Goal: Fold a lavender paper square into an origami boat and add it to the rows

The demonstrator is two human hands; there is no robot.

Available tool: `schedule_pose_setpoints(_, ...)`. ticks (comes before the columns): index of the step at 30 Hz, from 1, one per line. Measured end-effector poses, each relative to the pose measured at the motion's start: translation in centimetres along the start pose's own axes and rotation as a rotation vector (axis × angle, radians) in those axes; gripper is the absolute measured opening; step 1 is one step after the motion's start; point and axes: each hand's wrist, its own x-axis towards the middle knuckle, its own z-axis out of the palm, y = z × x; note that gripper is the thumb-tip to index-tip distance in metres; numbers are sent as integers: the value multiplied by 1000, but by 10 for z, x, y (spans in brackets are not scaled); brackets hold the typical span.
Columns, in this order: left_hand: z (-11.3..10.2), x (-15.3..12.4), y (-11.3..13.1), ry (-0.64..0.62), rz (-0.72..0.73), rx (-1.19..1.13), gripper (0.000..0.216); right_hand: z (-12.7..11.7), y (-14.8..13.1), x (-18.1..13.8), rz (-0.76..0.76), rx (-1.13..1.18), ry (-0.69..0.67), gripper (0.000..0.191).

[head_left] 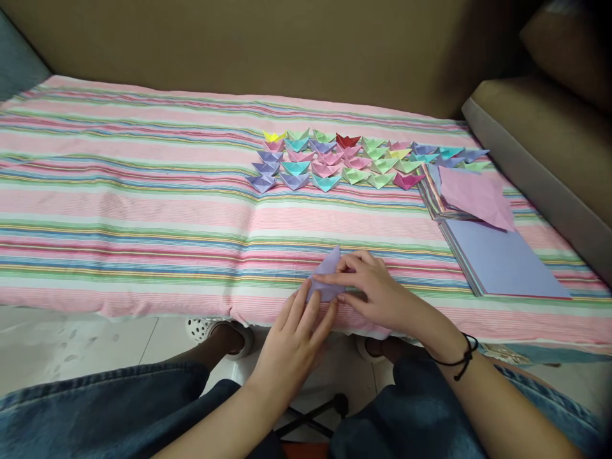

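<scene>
Cloth [143, 210] striped pink and green covers the surface, brown upholstery [239, 44] behind, pale tiles [71, 344] below. At six o'clock, left hand [291, 338] and right hand [382, 290] press outstretched fingers on lilac paper [327, 275]; folded boats [335, 162] at twelve, sheet stack [502, 258] at three.

A striped cloth [143, 191] covers the wide seat; a brown backrest [239, 44] at twelve o'clock, a brown cushion [549, 146] at two, pale floor tiles [71, 344] at eight.
</scene>
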Motion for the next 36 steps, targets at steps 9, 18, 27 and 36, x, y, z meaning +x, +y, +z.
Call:
schedule_pose_setpoints(9,-1,-6,4,75,-25,64,52,3,-1,-2,11,-31,16,51)
schedule_pose_setpoints(18,-5,-21,-7,204,-112,79,45,2,-2,-3,27,-26,-3,49)
schedule_pose_setpoints(27,-14,-29,-18,217,-155,108,43,5,3,-3,5,-2,-14,50)
schedule_pose_setpoints(36,-19,-30,-29,231,-123,70,36,5,4,-4,1,-24,-19,49)
